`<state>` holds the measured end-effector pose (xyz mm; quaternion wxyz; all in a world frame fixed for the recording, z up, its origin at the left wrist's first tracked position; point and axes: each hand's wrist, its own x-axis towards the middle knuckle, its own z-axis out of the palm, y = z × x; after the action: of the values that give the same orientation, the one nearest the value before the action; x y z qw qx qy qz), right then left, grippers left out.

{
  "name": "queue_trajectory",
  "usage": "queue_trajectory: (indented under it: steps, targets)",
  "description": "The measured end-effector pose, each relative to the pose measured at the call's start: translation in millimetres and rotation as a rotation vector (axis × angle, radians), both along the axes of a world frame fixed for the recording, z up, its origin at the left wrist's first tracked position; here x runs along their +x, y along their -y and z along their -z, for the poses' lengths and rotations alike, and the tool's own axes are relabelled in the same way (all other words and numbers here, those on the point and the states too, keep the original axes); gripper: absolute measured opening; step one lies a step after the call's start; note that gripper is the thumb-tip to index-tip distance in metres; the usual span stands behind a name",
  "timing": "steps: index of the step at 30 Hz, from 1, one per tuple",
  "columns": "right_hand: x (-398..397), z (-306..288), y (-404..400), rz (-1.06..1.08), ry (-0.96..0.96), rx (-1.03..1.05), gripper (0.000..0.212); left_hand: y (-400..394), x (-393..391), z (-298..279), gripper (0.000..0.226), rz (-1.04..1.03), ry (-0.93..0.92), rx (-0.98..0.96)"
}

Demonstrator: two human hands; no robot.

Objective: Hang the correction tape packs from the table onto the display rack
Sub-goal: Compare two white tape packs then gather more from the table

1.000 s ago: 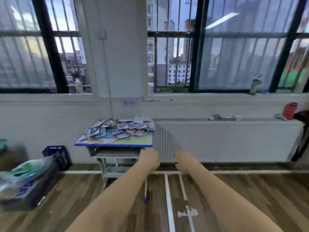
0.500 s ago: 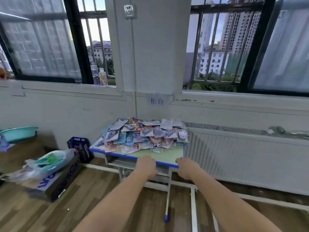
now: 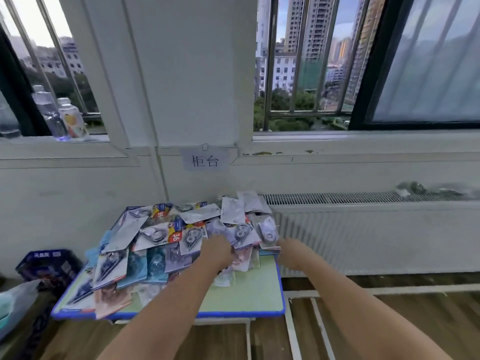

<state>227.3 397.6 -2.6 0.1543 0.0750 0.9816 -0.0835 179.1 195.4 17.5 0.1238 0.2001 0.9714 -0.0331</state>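
While both bare arms stretch forward from the bottom of the view, the left hand (image 3: 217,249) lies on the heap of correction tape packs (image 3: 166,242), near the middle of the pile; its fingers point away from the camera and are hidden behind the knuckles, so I cannot tell whether they are pinching a pack or merely resting on one. The right hand (image 3: 291,252) sits at the right edge of the same heap, just beside a pack with a purple dispenser (image 3: 267,233) that juts over the desk's right side; its fingers are also out of sight, and whether they hold anything cannot be told.

All the packs lie on the desk (image 3: 241,302), a small school-type one with a pale green top and blue edging, pushed up against the white wall. They overlap loosely in several layers, covering the far and left parts of the top, while the near right corner shows bare green. Some cards carry a red and yellow "36" badge (image 3: 177,236); others are teal, grey or pink.

On the wall above the desk hangs a paper sign (image 3: 205,160) with two Chinese characters. A white radiator (image 3: 376,235) runs along the wall to the right. Two plastic bottles (image 3: 62,118) stand on the left windowsill, and a dark blue crate (image 3: 49,265) sits on the wooden floor left of the desk.
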Motion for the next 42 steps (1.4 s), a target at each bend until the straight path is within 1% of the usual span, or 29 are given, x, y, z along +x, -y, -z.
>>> queue_trajectory:
  steps: [1,3,5,6,9,12,15,19,24,26,28,31,35,39,42]
  targets:
    - [-14,4,-8,0.008,0.016,0.005,0.042,-6,-15,5,0.046,0.011,0.012,-0.001]
    - [-45,10,-22,0.010,0.040,0.016,0.044,-19,-46,16,0.029,0.016,0.029,-0.004]
    - [-82,11,-36,-0.008,0.051,0.025,0.047,-31,-77,22,0.021,-0.009,0.031,0.005]
    - [-103,10,-43,-0.022,0.048,0.025,0.047,-37,-92,25,0.022,-0.019,0.018,0.008]
    - [-165,12,-60,-0.052,0.009,-0.015,0.044,-53,-141,31,0.038,-0.062,-0.005,0.003]
    - [-214,19,-71,-0.066,0.047,-0.050,0.042,-68,-185,41,0.041,-0.189,0.040,0.045]
    - [-255,31,-80,-0.086,0.086,-0.116,0.049,-81,-215,51,0.045,-0.300,0.057,0.095]
    - [-299,44,-88,-0.010,0.092,-0.240,0.045,-95,-240,67,0.057,-0.342,0.035,0.091]
    - [-335,56,-84,0.141,0.100,-0.393,0.049,-103,-260,79,0.074,-0.437,0.115,0.099]
    - [-344,65,-80,0.200,0.122,-0.442,0.054,-105,-264,81,0.081,-0.470,0.138,0.121]
    - [-350,74,-77,0.250,0.115,-0.483,0.054,-106,-266,83,0.086,-0.504,0.151,0.157]
    - [-356,85,-74,0.357,0.092,-0.537,0.062,-107,-267,87,0.092,-0.526,0.171,0.178]
    - [-362,90,-74,0.481,0.117,-0.613,0.072,-108,-267,89,0.097,-0.545,0.173,0.199]
    - [-366,97,-77,0.584,0.119,-0.709,0.067,-108,-265,91,0.099,-0.572,0.167,0.244]
    - [-365,101,-79,0.631,0.124,-0.834,0.052,-106,-264,91,0.100,-0.590,0.162,0.268]
